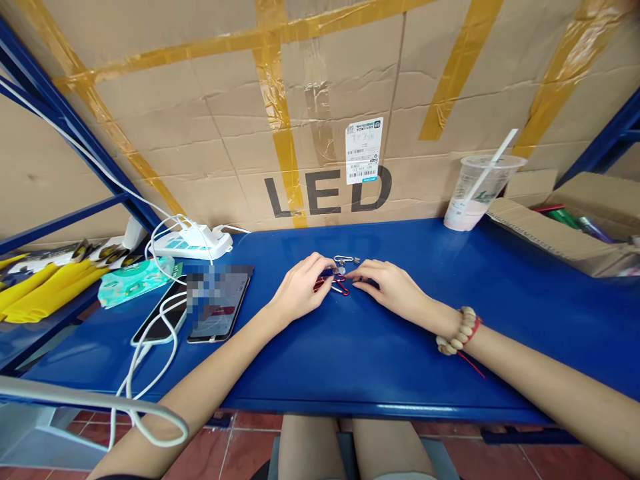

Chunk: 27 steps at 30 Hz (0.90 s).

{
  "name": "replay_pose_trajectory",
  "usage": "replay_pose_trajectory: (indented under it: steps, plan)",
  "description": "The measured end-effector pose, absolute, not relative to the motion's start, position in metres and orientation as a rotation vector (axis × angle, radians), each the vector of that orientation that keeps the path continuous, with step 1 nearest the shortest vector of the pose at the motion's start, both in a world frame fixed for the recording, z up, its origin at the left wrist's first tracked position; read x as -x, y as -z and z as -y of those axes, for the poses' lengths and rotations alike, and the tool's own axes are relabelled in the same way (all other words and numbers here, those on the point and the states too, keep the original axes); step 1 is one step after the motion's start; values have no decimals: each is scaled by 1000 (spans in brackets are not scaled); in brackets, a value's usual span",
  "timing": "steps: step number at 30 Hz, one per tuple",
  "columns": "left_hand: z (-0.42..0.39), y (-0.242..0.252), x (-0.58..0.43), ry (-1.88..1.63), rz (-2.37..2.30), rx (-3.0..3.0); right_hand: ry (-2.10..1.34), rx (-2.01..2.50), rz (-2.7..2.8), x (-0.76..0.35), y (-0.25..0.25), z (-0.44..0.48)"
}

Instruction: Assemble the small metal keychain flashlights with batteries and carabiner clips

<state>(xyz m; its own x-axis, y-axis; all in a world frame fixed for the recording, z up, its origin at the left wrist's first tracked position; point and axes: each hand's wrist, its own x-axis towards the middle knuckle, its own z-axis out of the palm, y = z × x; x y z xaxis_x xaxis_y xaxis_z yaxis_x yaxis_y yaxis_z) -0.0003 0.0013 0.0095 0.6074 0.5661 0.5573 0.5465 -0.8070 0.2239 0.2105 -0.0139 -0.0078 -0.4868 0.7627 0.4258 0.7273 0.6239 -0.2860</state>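
Apparently midway: the bare left hand (306,285) pinches a shiny red metal carabiner (340,289) on the glossy blue table (310,363); just beyond, a silver metal clip (345,257) lies unheld, seemingly left for later; the right hand (385,283) curls beside, grip unclear.

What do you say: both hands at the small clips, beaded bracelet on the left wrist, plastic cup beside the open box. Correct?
One slip: the head view shows the beaded bracelet on the right wrist. The left hand and right hand are at the small clips, and the plastic cup stands beside the open box.
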Motion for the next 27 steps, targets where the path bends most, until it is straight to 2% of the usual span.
replay_pose_trajectory:
  steps: [14,27]
  plan:
    - [-2,-8,1,-959,-1012,-2884,-30,1230,2319,-209,7,16]
    - [-5,-7,2,-1115,-913,-2921,-49,1265,2263,-212,8,15]
